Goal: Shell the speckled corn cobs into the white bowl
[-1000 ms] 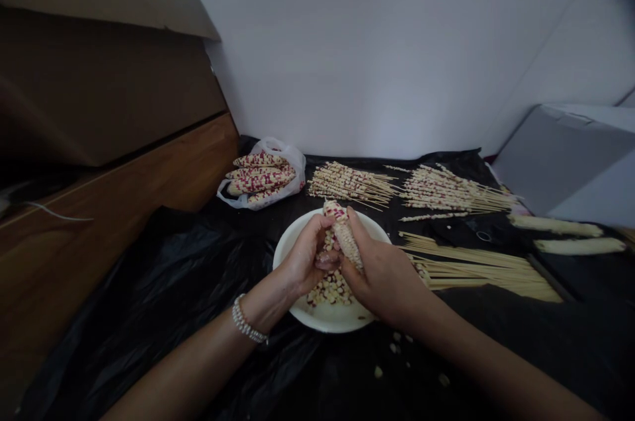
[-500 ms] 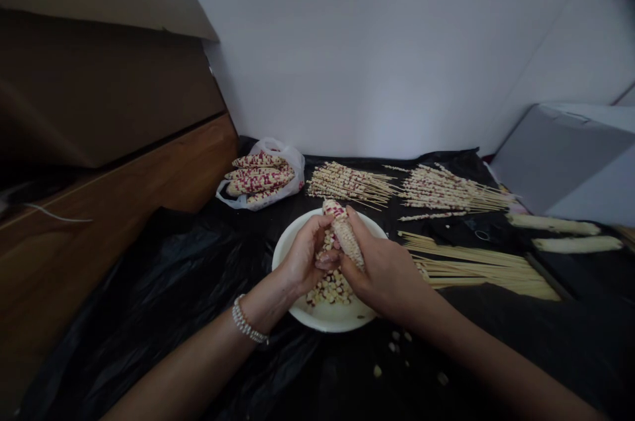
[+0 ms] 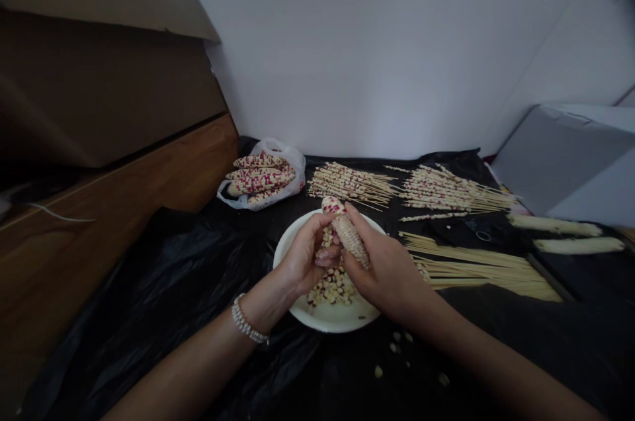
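Between my two hands is a corn cob [image 3: 351, 241], held tilted over a white bowl [image 3: 330, 323]. Purple and cream kernels remain at its far tip, while the side facing me is stripped bare. My right hand [image 3: 384, 262] wraps round the cob from the right, thumb along it. From the left, my left hand [image 3: 310, 252] presses its thumb to the cob near the kernelled end, fingers curled beneath. Loose corn kernels [image 3: 333, 288] lie in the bowl below, partly hidden by my hands.
Whole corn cobs [image 3: 260, 177] fill a plastic bag [image 3: 295, 166] at the back left. Behind the bowl are skewers threaded with kernels [image 3: 342, 181] and another such pile [image 3: 439, 188]. Bare skewers [image 3: 481, 265] and stripped cobs [image 3: 578, 246] lie right. Stray kernels dot the black plastic sheet [image 3: 198, 275].
The cob has turned slightly in my hands, showing more of its bare side. My left thumb has shifted a little toward the tip. The surroundings look the same.
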A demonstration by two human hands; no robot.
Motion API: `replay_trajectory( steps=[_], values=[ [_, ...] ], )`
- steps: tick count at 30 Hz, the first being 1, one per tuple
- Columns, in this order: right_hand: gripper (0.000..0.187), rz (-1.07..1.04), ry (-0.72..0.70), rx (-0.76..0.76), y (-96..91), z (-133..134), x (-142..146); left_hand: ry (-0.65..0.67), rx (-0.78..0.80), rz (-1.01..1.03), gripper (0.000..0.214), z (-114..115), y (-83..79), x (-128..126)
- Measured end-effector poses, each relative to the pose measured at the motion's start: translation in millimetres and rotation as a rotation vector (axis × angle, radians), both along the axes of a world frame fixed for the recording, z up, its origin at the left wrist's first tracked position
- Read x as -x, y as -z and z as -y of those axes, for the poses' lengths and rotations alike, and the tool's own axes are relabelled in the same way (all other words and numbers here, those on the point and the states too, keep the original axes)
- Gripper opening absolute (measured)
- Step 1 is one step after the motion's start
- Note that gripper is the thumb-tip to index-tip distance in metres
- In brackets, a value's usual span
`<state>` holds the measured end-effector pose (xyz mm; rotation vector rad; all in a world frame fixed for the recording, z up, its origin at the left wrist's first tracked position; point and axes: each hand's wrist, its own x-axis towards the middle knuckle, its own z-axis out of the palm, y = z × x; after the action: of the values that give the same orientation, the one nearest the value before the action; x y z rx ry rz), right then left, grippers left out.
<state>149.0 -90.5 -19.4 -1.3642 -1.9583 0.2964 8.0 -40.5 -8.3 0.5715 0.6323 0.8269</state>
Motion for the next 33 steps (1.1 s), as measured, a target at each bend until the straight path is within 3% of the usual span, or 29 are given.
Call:
replay_trajectory(
  steps=[10, 15, 19, 23, 27, 33],
  values=[
    [0.066, 0.112, 0.025, -0.016, 2.5, 2.3, 4.9, -0.009, 0.116, 0.017, 0.009, -2.1, 2.8, 1.4],
    [0.068, 0.096, 0.029, -0.008, 1.6, 1.9, 2.7, 0.001, 0.072, 0.021, 0.01, -1.8, 2.6, 2.1],
    [0.069, 0.034, 0.0, 0.016, 0.0, 0.9, -0.1, 0.035, 0.003, 0.014, 0.02, -1.5, 1.9, 1.2],
    [0.07, -0.146, -0.065, 0.141, -7.9, -0.4, -3.0, -0.025, -0.052, -0.034, 0.026, -1.7, 5.2, -1.6],
    [0.066, -0.292, -0.109, 0.26, -14.4, -0.4, -3.9, -0.043, -0.034, -0.018, 0.021, -1.0, 5.4, -2.4],
    [0.067, -0.278, -0.126, 0.27, -7.1, -0.4, -3.7, -0.038, 0.017, -0.032, 0.009, 0.5, -0.4, -0.9]
  ],
)
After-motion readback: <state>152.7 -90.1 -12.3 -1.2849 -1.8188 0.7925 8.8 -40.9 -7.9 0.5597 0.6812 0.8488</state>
